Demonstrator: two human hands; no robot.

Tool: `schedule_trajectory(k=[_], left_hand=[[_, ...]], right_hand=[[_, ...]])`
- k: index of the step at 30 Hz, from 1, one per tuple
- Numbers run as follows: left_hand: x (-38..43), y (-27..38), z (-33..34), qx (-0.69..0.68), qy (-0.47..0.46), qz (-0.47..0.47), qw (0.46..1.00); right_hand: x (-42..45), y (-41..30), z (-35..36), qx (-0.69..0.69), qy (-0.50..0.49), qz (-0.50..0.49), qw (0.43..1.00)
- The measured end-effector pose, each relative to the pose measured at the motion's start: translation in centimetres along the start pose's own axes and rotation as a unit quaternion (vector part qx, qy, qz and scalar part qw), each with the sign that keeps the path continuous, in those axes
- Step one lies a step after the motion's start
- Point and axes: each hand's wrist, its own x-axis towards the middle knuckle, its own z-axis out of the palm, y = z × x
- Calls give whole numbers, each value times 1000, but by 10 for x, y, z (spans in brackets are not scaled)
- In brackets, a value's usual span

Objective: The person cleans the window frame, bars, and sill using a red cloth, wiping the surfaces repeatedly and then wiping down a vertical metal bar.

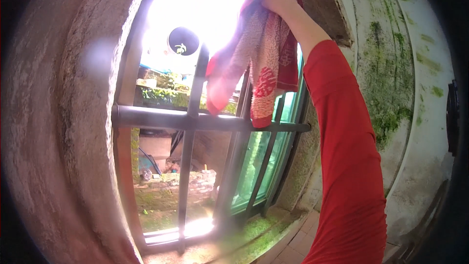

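Note:
My right hand [279, 0] is raised high in front of the window, at the upper right, and grips a red and pale patterned terry towel [266, 77]. The towel hangs down in folds before the bars, and its lower end overlaps the horizontal metal bar [161, 116]. Part of my fingers is hidden by the cloth. A red sleeve covers that arm. My left hand is out of view. Greenish glass panes [253, 165] stand behind the bars at the lower right of the window.
A rough wall edge [84, 117] frames the left side. To the right is a mossy, stained wall [381, 80]. The window sill [263, 227] bears green moss. Beyond the bars are a dark round pot [183, 41] with a small plant and a low brick wall [176, 190].

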Motion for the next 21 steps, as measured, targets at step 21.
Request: schedule_trajectory(k=[21], left_hand=[[6,2,3,10,6,2,1000]], right_hand=[[-109,-100,19,-259,134,-46,955]])
